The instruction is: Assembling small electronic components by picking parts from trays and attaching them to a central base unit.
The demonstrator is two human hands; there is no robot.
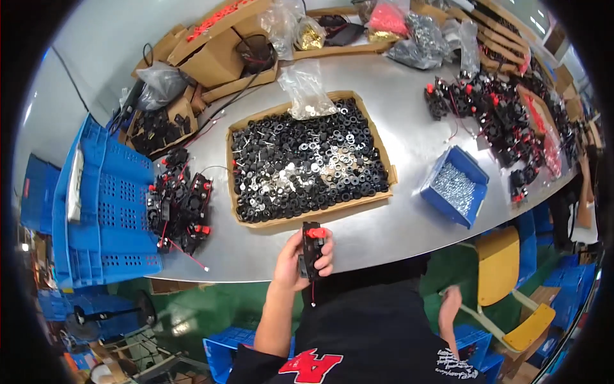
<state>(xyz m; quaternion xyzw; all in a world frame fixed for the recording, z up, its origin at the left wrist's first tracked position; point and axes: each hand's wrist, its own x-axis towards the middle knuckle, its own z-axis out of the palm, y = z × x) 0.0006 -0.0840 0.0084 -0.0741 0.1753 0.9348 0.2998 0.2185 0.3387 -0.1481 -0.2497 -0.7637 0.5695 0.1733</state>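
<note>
My left hand [293, 259] is closed around a small black plastic assembly [311, 246], held upright at the front edge of the metal table. The assembly has a red knob-like part [316, 233] near its top, and a short wire with a white plug hangs below it. Just beyond stands a shallow cardboard tray [313, 216] full of black rings, shiny washers and small screws. Away from the table, down by my right side, is my right hand [450, 303]; it is small and blurred, so its fingers cannot be made out.
A blue bin [474, 214] of small screws stands right of the tray. Similar black assemblies lie piled at the left [182, 208] and far right [511, 128]. A blue crate [105, 211] leans at the left edge. Cartons [220, 61] and bags line the back; a yellow chair [499, 265] stands right.
</note>
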